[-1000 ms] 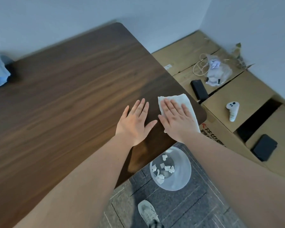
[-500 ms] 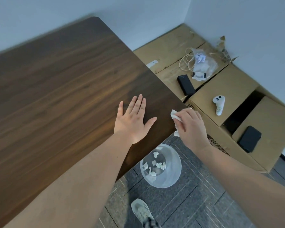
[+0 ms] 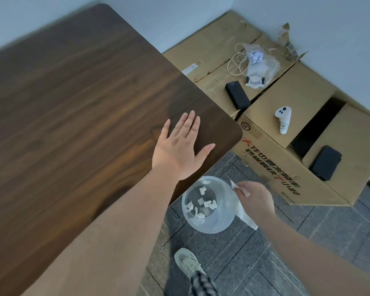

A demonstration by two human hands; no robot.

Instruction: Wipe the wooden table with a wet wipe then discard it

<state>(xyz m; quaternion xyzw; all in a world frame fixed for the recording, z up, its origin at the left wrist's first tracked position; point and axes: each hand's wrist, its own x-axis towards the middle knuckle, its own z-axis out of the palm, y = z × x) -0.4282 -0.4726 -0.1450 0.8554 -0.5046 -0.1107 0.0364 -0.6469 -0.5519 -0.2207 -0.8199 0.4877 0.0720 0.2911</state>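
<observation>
Head view: right hand (image 3: 255, 199) pinches wet wipe (image 3: 245, 217) by top corner, just beside bin (image 3: 222, 226) rim. Wipe light, limp, damp, hangs down; may cling to fingers. Left hand (image 3: 179, 149) open, flat on table (image 3: 73, 103), near bin.

Matt wood table (image 3: 73, 103); seemingly translucent plastic bin (image 3: 220, 223).

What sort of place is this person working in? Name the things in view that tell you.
Probably an office or workroom still being set up: a dark wooden table in a plain-walled corner, grey carpet tiles underfoot, and opened cardboard shipping boxes holding a white handheld controller and cables.
</observation>
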